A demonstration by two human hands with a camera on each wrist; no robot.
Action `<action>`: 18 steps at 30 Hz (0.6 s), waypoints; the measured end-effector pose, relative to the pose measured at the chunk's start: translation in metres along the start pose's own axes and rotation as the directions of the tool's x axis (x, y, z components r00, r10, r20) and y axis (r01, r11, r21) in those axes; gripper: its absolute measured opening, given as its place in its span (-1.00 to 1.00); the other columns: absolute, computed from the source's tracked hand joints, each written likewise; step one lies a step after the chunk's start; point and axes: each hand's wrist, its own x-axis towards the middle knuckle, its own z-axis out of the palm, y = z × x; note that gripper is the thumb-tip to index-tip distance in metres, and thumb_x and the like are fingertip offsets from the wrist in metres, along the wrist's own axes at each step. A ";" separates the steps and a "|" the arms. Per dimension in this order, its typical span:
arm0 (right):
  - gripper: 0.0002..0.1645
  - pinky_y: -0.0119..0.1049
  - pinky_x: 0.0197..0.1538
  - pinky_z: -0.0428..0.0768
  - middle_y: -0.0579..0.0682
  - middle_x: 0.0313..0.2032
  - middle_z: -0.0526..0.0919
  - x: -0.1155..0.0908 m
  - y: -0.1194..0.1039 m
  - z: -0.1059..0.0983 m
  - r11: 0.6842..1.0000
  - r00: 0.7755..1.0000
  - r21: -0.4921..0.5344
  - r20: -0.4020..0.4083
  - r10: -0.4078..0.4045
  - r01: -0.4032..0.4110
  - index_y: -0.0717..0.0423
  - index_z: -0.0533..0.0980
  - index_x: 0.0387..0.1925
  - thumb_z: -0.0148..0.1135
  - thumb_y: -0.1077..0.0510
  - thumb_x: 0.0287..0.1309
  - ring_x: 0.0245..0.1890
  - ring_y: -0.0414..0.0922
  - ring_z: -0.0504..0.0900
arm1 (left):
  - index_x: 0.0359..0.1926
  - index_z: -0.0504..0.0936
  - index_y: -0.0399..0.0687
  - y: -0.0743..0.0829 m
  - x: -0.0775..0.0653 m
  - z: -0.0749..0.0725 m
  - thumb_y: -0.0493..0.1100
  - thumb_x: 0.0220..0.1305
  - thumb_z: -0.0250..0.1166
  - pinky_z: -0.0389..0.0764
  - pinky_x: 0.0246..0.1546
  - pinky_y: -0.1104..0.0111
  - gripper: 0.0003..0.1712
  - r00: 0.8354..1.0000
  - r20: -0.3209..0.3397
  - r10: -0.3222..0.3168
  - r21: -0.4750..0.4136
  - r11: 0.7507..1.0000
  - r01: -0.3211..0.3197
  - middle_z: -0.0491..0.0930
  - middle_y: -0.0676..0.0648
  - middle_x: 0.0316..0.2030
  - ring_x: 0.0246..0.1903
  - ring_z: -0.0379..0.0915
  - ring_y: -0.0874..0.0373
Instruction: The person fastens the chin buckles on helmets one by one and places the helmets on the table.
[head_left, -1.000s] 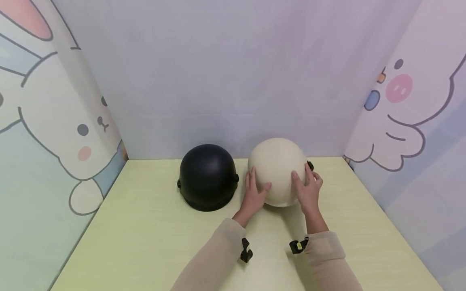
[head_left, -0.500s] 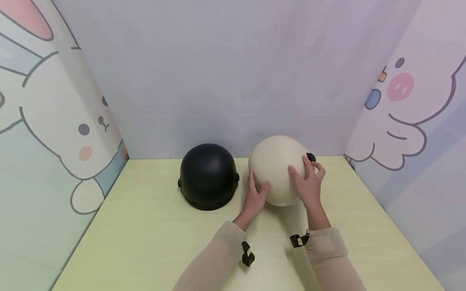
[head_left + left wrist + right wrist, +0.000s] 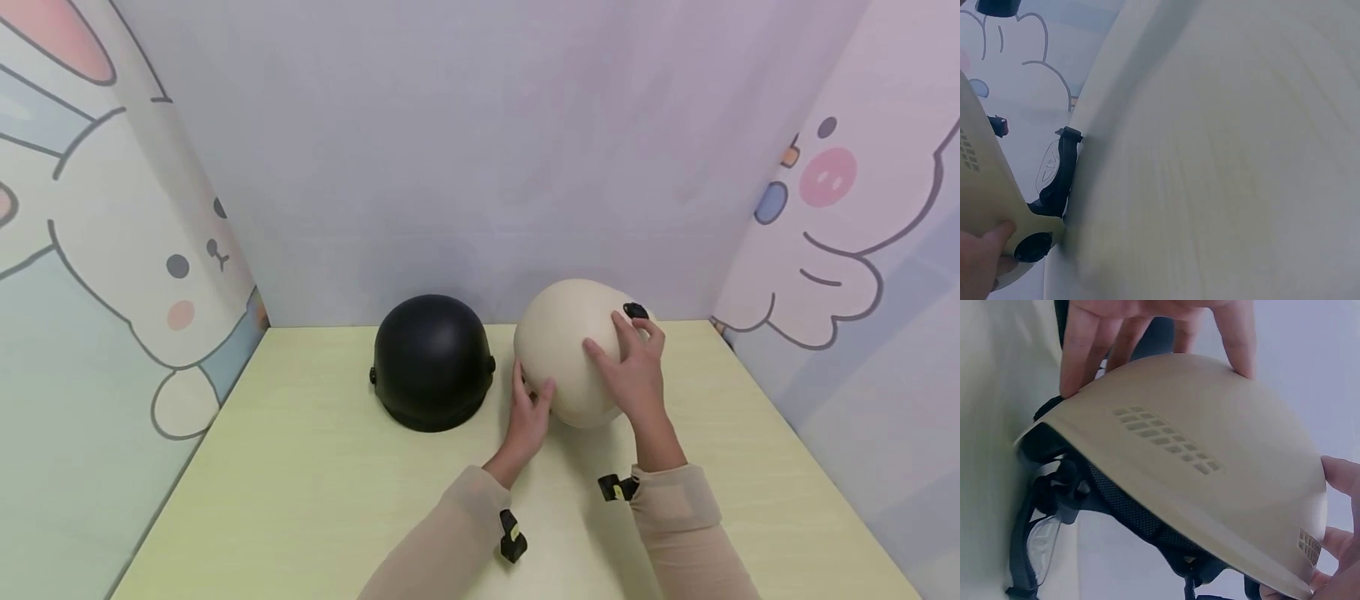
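A cream helmet (image 3: 566, 342) is tilted between both hands on the right of the table, its right side raised. Low on its left side, my left hand (image 3: 528, 425) grips it; in the left wrist view, the thumb and fingers of that hand (image 3: 979, 262) lie beside a round black knob (image 3: 1033, 247). My right hand (image 3: 637, 379) holds the upper right side, near another black knob (image 3: 636, 311). Black straps (image 3: 1060, 500) hang from the open underside, with a clear padded piece among them. Whether the rim touches the table cannot be told.
To the left of the cream helmet, a black helmet (image 3: 431, 362) stands dome-up on the pale yellow table (image 3: 315, 483). Fabric walls with cartoon animals enclose the back and sides; the back wall (image 3: 480, 167) rises just behind both helmets.
The cream helmet has turned and tipped, its right-hand knob moving up and slightly left. My right hand has shifted up and left with it. The black helmet stays in place.
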 end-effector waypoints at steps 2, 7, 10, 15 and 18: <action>-0.15 0.28 0.18 0.27 0.19 0.37 0.00 0.000 -0.003 -0.001 1.000 1.000 -0.018 0.006 -0.022 0.022 0.06 0.26 0.43 0.30 -0.15 0.21 0.21 0.34 0.27 | 0.54 -0.26 -0.05 -0.001 -0.003 0.001 0.12 0.49 0.03 0.26 0.24 0.05 -0.12 1.000 0.001 -0.003 -0.001 1.000 0.003 -0.12 -0.22 0.48 0.36 0.06 -0.15; -0.16 0.27 0.17 0.28 0.23 0.35 0.03 -0.003 -0.010 -0.003 0.995 0.997 -0.070 0.028 -0.071 0.073 0.11 0.29 0.41 0.33 -0.12 0.20 0.20 0.34 0.28 | 0.54 -0.29 -0.06 -0.003 -0.010 0.003 0.16 0.51 -0.04 0.25 0.23 0.00 -0.12 1.000 0.009 -0.027 0.017 0.999 0.026 -0.05 -0.24 0.46 0.36 0.06 -0.17; -0.17 0.27 0.15 0.30 0.23 0.34 0.05 -0.004 -0.015 -0.003 0.989 0.994 -0.107 0.041 -0.097 0.101 0.12 0.30 0.40 0.34 -0.11 0.20 0.19 0.35 0.29 | 0.54 -0.31 -0.03 -0.005 -0.014 0.004 0.18 0.50 -0.05 0.27 0.22 0.02 -0.12 0.998 0.016 -0.055 0.003 0.998 0.055 -0.02 -0.24 0.45 0.35 0.06 -0.16; -0.17 0.34 0.07 0.34 0.23 0.34 0.08 -0.009 -0.024 -0.002 0.977 0.990 -0.161 0.060 -0.130 0.138 0.10 0.31 0.39 0.34 -0.11 0.18 0.18 0.42 0.26 | 0.53 -0.33 -0.06 -0.007 -0.019 0.007 0.16 0.51 -0.05 0.36 0.17 0.08 -0.12 0.996 0.035 -0.087 -0.116 0.989 0.091 -0.04 -0.30 0.44 0.32 0.12 -0.16; -0.18 0.35 0.01 0.37 0.22 0.35 0.09 -0.012 -0.028 0.000 0.969 0.986 -0.187 0.073 -0.150 0.162 0.10 0.33 0.38 0.35 -0.11 0.17 0.15 0.44 0.27 | 0.52 -0.35 -0.09 -0.008 -0.021 0.008 0.18 0.51 -0.06 0.39 0.15 0.11 -0.10 0.994 0.046 -0.103 -0.176 0.978 0.110 -0.04 -0.34 0.43 0.30 0.18 -0.17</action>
